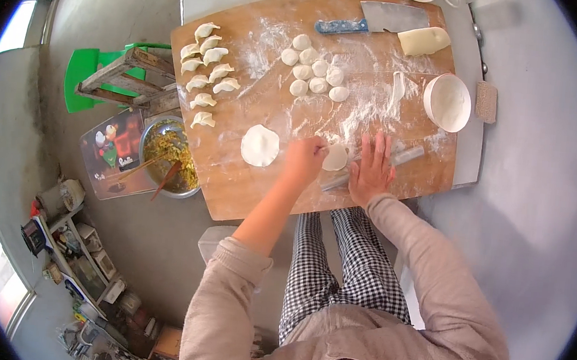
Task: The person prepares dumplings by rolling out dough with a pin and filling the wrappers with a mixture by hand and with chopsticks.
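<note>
My left hand [305,162] pinches the edge of a small round dough wrapper [336,157] lying on the floured wooden board [246,197]. Flat across a pale rolling pin [409,156] rests my right hand [376,169], palm down with its fingers stretched out; the pin's middle is hidden under it. To the left of my left hand lie rolled wrappers [260,145], apparently stacked. Several small flattened dough pieces [320,68] sit in a cluster farther up the board. Folded dumplings [203,100] line the board's left side.
A cleaver with a blue handle [341,26] and a dough log [424,41] lie at the far side. A white bowl of flour [447,102] stands at right. Below the board's left edge is a metal bowl of filling [167,149], near a wooden stool [122,83] and green chair [81,79].
</note>
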Motion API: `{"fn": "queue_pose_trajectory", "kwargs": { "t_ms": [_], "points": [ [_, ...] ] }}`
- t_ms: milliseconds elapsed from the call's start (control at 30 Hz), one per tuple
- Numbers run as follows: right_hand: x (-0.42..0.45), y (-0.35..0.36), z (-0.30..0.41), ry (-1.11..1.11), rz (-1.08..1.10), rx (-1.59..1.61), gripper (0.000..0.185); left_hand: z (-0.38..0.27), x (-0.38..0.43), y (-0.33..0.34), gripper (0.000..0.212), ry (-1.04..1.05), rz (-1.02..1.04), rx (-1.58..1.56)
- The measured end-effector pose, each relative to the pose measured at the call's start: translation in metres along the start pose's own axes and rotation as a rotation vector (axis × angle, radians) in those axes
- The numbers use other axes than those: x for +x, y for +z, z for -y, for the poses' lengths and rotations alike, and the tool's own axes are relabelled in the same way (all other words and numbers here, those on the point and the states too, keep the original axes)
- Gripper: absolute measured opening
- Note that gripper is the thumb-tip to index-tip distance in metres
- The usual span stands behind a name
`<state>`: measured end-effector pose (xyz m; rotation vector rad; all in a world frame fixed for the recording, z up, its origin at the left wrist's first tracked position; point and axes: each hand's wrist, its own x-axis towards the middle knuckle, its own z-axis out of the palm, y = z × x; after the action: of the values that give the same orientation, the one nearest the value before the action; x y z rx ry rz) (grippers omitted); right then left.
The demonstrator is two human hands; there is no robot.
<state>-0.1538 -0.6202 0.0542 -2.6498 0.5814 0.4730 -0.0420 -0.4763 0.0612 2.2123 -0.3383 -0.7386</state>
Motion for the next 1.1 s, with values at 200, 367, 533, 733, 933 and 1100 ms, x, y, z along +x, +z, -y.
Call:
{"fn": "queue_pose_trajectory", "kwargs": {
  "t_ms": [200, 367, 533, 733, 933, 1100],
  "points": [
    [0.045, -0.032, 0.043, 0.141, 0.054, 0.069, 0.067, 0.001, 0.002, 0.004, 0.012, 0.021, -0.056, 0.057],
    [0.022, -0.016, 0.025, 0.095, 0.132, -0.024, 0.066, 0.002, -0.010, -0.003, 0.012, -0.030, 0.024, -0.017],
    [0.041, -0.028, 0.044, 0.148, 0.080, 0.054, 0.067, -0.001, 0.002, -0.002, 0.016, 0.024, -0.062, 0.116],
    [0.054, -0.029, 0.039, 0.130, 0.055, 0.080, 0.067, -0.001, -0.001, -0.001, 0.015, 0.071, 0.014, 0.040],
    [-0.005, -0.004, 0.015, 0.013, -0.021, 0.046, 0.066, 0.017, 0.001, -0.008, 0.015, -0.093, -0.118, -0.127],
    [0.074, -0.035, 0.053, 0.116, -0.063, 0.065, 0.069, -0.002, 0.007, -0.003, 0.014, 0.123, -0.026, 0.125]
  ]
}}
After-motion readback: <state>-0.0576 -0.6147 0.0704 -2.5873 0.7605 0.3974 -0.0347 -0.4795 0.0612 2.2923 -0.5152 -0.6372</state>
